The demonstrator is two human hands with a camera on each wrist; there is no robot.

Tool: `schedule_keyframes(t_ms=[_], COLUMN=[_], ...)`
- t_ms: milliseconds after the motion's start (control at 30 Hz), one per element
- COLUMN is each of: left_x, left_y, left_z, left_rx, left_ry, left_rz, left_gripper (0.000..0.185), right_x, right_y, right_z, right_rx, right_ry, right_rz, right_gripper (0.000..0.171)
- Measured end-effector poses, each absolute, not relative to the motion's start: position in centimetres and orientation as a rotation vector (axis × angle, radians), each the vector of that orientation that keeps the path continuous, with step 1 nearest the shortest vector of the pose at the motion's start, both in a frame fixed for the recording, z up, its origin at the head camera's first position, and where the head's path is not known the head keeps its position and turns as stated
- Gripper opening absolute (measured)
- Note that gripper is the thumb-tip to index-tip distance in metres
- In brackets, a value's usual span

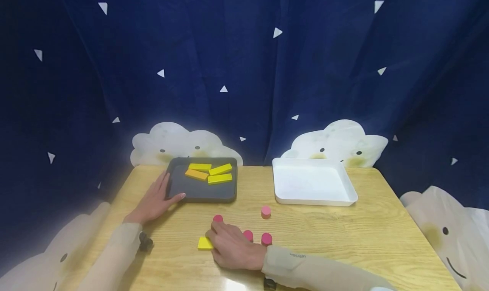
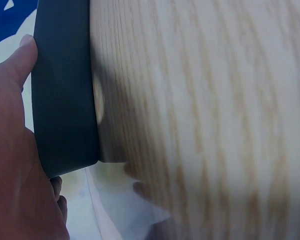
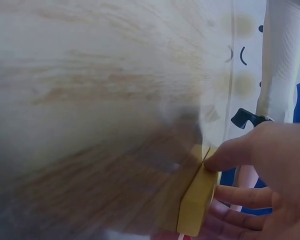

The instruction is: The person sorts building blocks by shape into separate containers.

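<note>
My right hand (image 1: pixel 237 246) pinches a yellow rectangular block (image 1: pixel 205 243) on the table, thumb on one face and fingers on the other side in the right wrist view, where the yellow block (image 3: pixel 197 202) stands close to the wood. My left hand (image 1: pixel 154 201) rests at the near left corner of a dark grey tray (image 1: pixel 202 196), fingers extended along its left side and thumb along the front rim. In the left wrist view the thumb tip touches the edge of the grey tray (image 2: pixel 65 100). Yellow blocks (image 1: pixel 220 179) and an orange block (image 1: pixel 196 174) lie in that tray.
Dark pink cylinders (image 1: pixel 266 239) stand around my right hand, one just beyond its fingers. A lighter pink cylinder (image 1: pixel 265 212) stands farther back. The white tray (image 1: pixel 317 203) sits at the back right of the wooden table (image 1: pixel 324 235), before a blue curtain (image 1: pixel 244 61).
</note>
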State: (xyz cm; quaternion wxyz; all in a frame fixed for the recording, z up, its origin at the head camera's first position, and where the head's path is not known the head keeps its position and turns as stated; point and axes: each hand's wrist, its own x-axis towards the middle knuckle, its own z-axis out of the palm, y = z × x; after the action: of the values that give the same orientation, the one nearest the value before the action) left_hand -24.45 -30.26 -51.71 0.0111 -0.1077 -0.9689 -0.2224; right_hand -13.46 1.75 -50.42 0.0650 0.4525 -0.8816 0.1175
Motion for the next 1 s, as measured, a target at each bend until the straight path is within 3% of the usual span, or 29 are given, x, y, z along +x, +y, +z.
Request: schedule_keyframes(t_ms=[1000], left_x=[-24.3], left_y=[-30.2], left_z=[-51.4], left_rx=[-0.326], left_ry=[-3.044], left_rz=[-0.689], left_gripper=[0.113], right_x=[-11.7], right_y=[2.9], right_z=[-49.3], right_rx=[1.480], right_ry=[-2.855], right_rz=[0.482], right_gripper=[0.036])
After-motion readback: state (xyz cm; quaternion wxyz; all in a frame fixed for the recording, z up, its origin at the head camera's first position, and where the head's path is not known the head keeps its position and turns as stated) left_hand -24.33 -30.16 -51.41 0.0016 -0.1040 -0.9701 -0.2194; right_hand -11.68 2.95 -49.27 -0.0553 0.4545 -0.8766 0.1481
